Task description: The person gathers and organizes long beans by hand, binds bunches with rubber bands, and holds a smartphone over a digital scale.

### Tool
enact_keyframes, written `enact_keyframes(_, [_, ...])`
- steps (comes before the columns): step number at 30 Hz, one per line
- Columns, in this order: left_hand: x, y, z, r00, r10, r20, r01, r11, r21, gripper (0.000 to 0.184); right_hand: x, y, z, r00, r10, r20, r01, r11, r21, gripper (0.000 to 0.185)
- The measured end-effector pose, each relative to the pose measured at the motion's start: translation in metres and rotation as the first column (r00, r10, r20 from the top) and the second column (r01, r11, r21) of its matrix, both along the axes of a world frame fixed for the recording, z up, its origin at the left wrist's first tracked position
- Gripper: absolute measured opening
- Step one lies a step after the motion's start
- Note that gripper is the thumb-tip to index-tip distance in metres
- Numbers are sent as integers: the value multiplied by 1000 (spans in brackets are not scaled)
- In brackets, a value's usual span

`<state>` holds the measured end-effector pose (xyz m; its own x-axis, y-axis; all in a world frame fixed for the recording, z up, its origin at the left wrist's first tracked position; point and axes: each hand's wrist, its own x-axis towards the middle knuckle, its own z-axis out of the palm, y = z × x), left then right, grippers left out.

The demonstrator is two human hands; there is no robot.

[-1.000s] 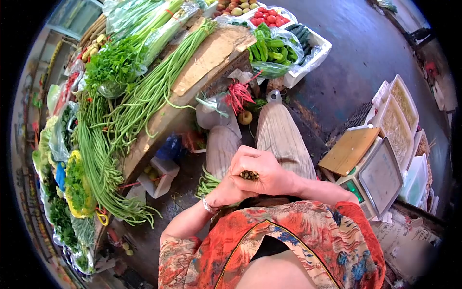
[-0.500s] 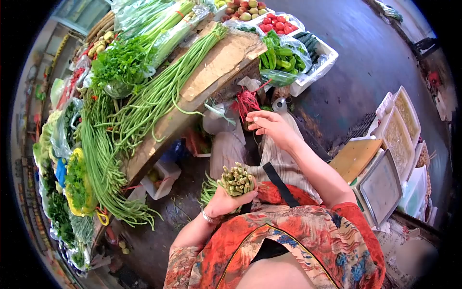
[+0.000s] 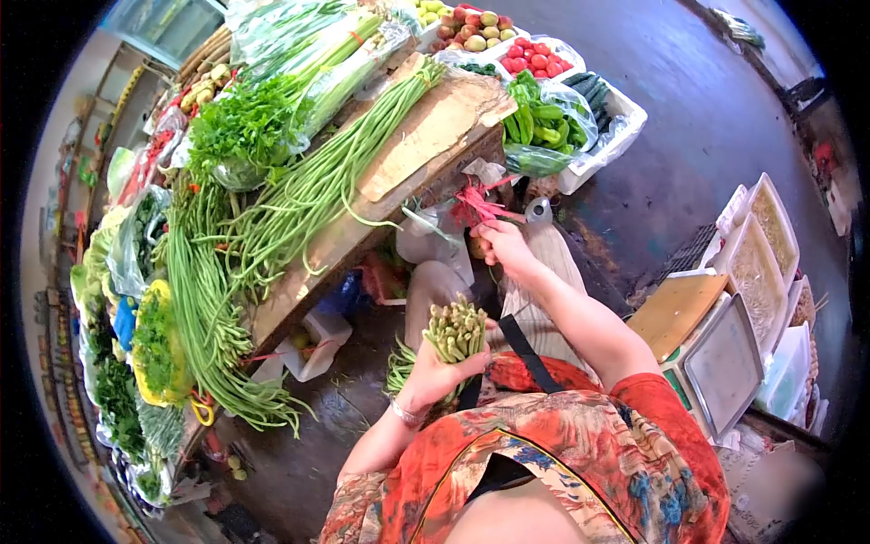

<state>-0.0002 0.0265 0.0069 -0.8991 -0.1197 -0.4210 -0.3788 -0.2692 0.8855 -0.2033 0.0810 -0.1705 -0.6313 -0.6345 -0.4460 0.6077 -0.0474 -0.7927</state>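
Left hand (image 3: 431,370): fingers and thumb are clamped around a thick bundle of slender green stalks with pale, blunt ends (image 3: 456,332). Right hand (image 3: 504,247): extended forward, fingers drawn together at the lower end of a hanging hank of thin pinkish-red strands (image 3: 478,201). I cannot tell whether a strand is pinched between the fingertips.

Location: I hold the bundle off the wooden bench (image 3: 337,236), in front of my lap and apart from the bench's long right edge. The hank hangs just outside that same edge, near the far right corner. On the bench, a sheaf of long green beans (image 3: 358,154) lies beside a torn brown cardboard sheet (image 3: 421,150) that reaches this corner.

Status, as judged: gathering is complete; the stalks sit compact, ends roughly level. Wrapping is not yet done on the exposed length above my fist, where no band shows; the gripped length is hidden.

Orientation: the pale ends point upward, toward my head. The long axis runs steeply down through my fist and appears foreshortened. Loose green lengths (image 3: 400,364) show beside my left wrist; I cannot tell whether they belong to the bundle.
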Motion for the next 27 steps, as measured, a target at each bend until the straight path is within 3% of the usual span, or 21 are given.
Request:
enact_keyframes(2, [-8, 0, -7, 1000, 6, -14, -5, 993, 115, 41, -2, 22, 21, 999, 39, -25, -38, 999, 24, 20])
enact_keyframes(8, [-17, 1, -16, 995, -97, -22, 98, 994, 49, 38, -11, 36, 14, 989, 128, -70, -124, 991, 58, 20])
enact_keyframes(10, [-16, 7, -15, 1000, 1, -6, -1, 1000, 8, 37, -9, 34, 6, 965, 232, -121, -209, 961, 181, 20])
enact_keyframes(12, [-14, 4, -15, 1000, -6, -14, 6, 1000, 13, 37, -9, 31, 3, 977, 205, -56, -194, 969, 155, 23])
enact_keyframes(14, [-12, 2, -19, 998, -60, -8, 60, 998, -34, 36, -8, 23, 11, 992, -17, -126, 34, 990, 134, 32])
enact_keyframes(15, [-11, 2, -20, 998, -61, -7, 60, 997, -37, 36, -13, 21, 8, 991, -13, -130, 36, 984, 175, 40])
enact_keyframes(20, [-10, 2, -12, 999, -54, 2, 54, 998, -33, 28, -37, 8, 1, 976, -212, -39, 215, 966, 141, 42])
enact_keyframes(23, [-12, 5, -7, 1000, -22, 17, 23, 999, -35, 24, -55, 2, -3, 962, -256, 96, 263, 963, -62, 46])
enact_keyframes(26, [-13, 5, -9, 1000, -4, 6, 4, 999, -34, 24, -66, -5, 1, 945, -250, 209, 287, 943, -169, 19])
enact_keyframes(27, [-13, 4, -12, 1000, -15, 6, 15, 999, -31, 27, -66, -3, 2, 945, -250, 209, 287, 943, -170, 19])
